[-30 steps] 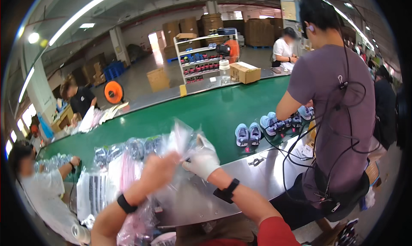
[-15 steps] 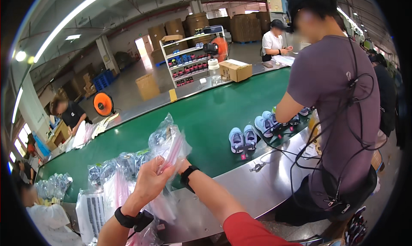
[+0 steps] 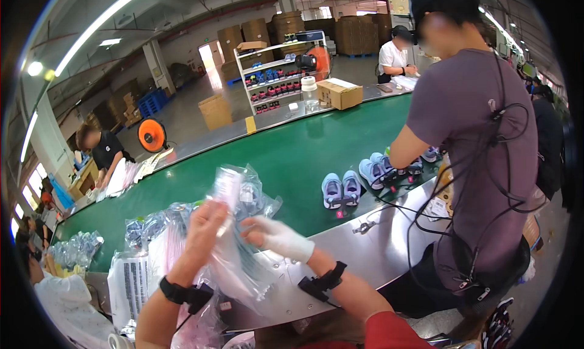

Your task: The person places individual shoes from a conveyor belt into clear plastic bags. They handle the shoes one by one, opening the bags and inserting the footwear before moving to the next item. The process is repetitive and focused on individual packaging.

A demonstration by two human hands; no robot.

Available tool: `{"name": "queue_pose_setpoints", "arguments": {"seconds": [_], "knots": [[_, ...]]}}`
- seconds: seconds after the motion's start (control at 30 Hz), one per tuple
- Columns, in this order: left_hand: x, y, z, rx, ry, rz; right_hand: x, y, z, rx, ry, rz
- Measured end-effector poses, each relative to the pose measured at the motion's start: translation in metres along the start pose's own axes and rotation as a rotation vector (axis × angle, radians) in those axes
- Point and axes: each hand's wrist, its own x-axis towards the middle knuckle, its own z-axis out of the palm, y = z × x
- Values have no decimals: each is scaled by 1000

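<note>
My left hand (image 3: pixel 207 227) is closed on a clear plastic bag (image 3: pixel 226 188), raised above the near edge of the green conveyor belt. The bag's upper part sticks up past my fingers, and clear film hangs below them. Just to its right is my right hand (image 3: pixel 277 236), in a white glove with bare fingertips. Its fingers are slightly bent and apart, close to the hanging film. Behind the held bag lies a bagged bundle (image 3: pixel 258 194) on the belt; its contents are hard to make out. More bagged light-blue shoes (image 3: pixel 155 224) sit in a row to the left.
Stacked flat plastic bags (image 3: pixel 131 288) lie on the metal ledge (image 3: pixel 292 288) at near left. Light-blue shoes (image 3: pixel 340 191) stand in pairs on the belt (image 3: pixel 286 145). A co-worker (image 3: pixel 474 136) with hanging cables stands close at right. A cardboard box (image 3: pixel 339 94) sits on the far ledge.
My right hand has come out from behind the plastic and drawn back nearer me. The bagged bundle now rests behind my left hand, which holds an upright bag slightly further left.
</note>
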Motion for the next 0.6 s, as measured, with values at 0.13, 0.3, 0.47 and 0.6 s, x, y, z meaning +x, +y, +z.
{"name": "queue_pose_setpoints", "arguments": {"seconds": [0.13, 0.3, 0.47, 0.6], "knots": [[-12, 32, 35, -111, -164, -87, -15, -24, 9, 102, -58, -2], [-6, 33, -22, -70, 87, 42, -31, -23, -57, -520, 382, 32], [-5, 25, -9, 116, 226, 226, -39, -80, -14, -1078, 783, -511], [-18, 43, 32, 352, 27, 238, -18, -72, 13, -1125, 371, -831]]}}
